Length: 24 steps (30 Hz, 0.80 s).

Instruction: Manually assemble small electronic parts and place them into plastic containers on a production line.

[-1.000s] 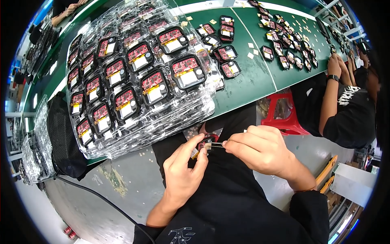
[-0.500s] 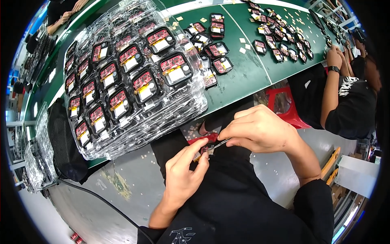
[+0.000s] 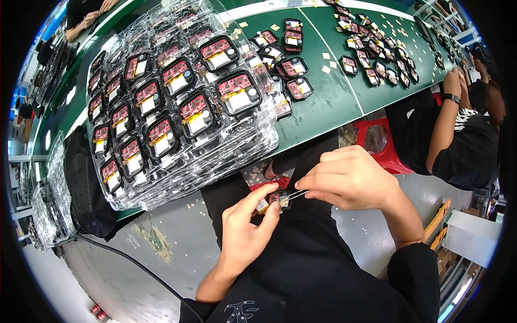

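Tweezers stand out thin and pale just below the centre of the frame, their back end pinched between the thumb and fingers of the right hand, so that grip is closed on them; their tips point left, over a small black case with a red circuit board in it, though whether they touch it is too small to tell; the case sits in the lower middle of the frame, above the person's lap, its left side pinched between thumb and forefinger of the left hand, so that grip is closed too; across the upper left of the frame rises a stack of clear plastic trays, its top tray holding rows of similar cases, each with a red board and a white block; the stack stands on a green table, which runs to the upper right, where more cases lie in a loose heap among small pale squares; a red stool shows right of centre, below the table edge; at the right of the frame sits another person in a black shirt, with a dark band on one wrist; a black cable curves across the grey floor at the lower left.
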Each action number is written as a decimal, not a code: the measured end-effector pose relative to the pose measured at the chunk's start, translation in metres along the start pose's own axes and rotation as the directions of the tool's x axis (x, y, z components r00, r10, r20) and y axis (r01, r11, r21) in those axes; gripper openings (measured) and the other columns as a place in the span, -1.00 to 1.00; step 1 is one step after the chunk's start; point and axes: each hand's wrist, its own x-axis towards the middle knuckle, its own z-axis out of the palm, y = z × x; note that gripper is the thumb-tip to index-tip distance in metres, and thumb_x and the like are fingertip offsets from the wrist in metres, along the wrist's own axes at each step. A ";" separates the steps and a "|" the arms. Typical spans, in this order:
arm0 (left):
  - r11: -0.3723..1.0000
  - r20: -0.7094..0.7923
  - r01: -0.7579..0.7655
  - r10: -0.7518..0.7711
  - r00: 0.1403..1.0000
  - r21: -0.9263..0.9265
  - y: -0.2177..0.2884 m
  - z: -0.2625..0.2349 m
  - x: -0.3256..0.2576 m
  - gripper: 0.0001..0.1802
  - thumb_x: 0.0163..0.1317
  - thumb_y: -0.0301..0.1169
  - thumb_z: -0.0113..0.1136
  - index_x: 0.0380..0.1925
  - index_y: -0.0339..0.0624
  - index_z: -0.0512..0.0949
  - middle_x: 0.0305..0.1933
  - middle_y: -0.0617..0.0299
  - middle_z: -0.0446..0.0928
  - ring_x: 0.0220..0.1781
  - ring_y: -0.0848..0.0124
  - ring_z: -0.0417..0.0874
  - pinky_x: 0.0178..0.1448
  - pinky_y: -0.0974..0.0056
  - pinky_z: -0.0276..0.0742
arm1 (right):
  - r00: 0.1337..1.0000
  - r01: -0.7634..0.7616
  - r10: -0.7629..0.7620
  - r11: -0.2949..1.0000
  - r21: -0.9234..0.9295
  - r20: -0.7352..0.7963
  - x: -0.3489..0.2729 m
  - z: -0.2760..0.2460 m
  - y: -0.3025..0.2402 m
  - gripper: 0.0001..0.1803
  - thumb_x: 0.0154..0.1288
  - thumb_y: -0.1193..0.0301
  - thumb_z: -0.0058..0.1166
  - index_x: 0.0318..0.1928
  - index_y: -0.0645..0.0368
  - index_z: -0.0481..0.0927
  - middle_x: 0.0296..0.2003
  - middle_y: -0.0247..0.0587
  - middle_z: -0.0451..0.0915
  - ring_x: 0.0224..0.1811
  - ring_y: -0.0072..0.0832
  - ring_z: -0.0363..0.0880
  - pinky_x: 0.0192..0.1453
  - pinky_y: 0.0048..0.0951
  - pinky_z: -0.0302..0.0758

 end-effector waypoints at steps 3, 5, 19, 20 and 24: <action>0.999 0.019 0.042 -0.042 0.999 -0.009 0.003 -0.004 0.000 -0.64 0.38 -0.70 0.28 0.17 -0.42 0.62 -0.10 0.17 0.71 -0.12 0.56 0.68 -0.07 0.40 0.65 | 0.998 0.047 -0.053 0.984 -0.172 -0.031 -0.002 0.000 -0.012 -0.79 0.18 0.40 0.31 -0.14 0.05 0.71 -0.33 -0.43 0.67 -0.30 -0.46 0.64 -0.28 -0.40 0.59; 0.998 0.009 0.061 -0.061 0.998 -0.035 0.005 -0.004 0.001 -0.65 0.38 -0.69 0.29 0.16 -0.42 0.62 -0.10 0.17 0.71 -0.12 0.55 0.68 -0.06 0.40 0.66 | 0.991 0.089 -0.110 0.967 -0.237 -0.077 -0.001 0.003 -0.015 -0.75 0.07 0.40 0.28 -0.17 0.04 0.70 -0.34 -0.48 0.64 -0.35 -0.55 0.61 -0.35 -0.48 0.56; 0.995 -0.137 0.070 -0.080 0.987 -0.074 0.001 0.003 0.003 -0.69 0.32 -0.63 0.38 0.04 -0.39 0.59 -0.15 -0.01 0.79 -0.15 0.50 0.79 -0.08 0.37 0.73 | 0.981 -0.117 0.071 0.958 -0.263 -0.178 -0.012 0.012 -0.039 -0.77 0.09 0.45 0.33 -0.18 0.14 0.71 -0.30 -0.40 0.68 -0.41 -0.54 0.61 -0.47 -0.47 0.54; 0.997 -0.148 0.059 -0.065 0.987 -0.043 0.001 0.003 0.003 -0.70 0.31 -0.63 0.39 0.01 -0.40 0.58 -0.15 -0.02 0.79 -0.15 0.50 0.79 -0.09 0.38 0.72 | 0.979 -0.141 0.090 0.948 -0.286 -0.184 -0.012 0.016 -0.039 -0.76 0.11 0.45 0.32 -0.16 0.15 0.71 -0.29 -0.40 0.68 -0.40 -0.54 0.61 -0.47 -0.48 0.54; 0.999 -0.170 0.034 -0.039 0.985 -0.029 -0.001 0.006 0.001 -0.70 0.30 -0.63 0.41 -0.01 -0.41 0.57 -0.16 -0.01 0.80 -0.17 0.51 0.80 -0.10 0.39 0.72 | 0.971 -0.157 0.078 0.922 -0.353 -0.226 -0.008 0.029 -0.043 -0.74 0.10 0.46 0.31 -0.14 0.18 0.71 -0.28 -0.38 0.67 -0.40 -0.55 0.58 -0.48 -0.51 0.52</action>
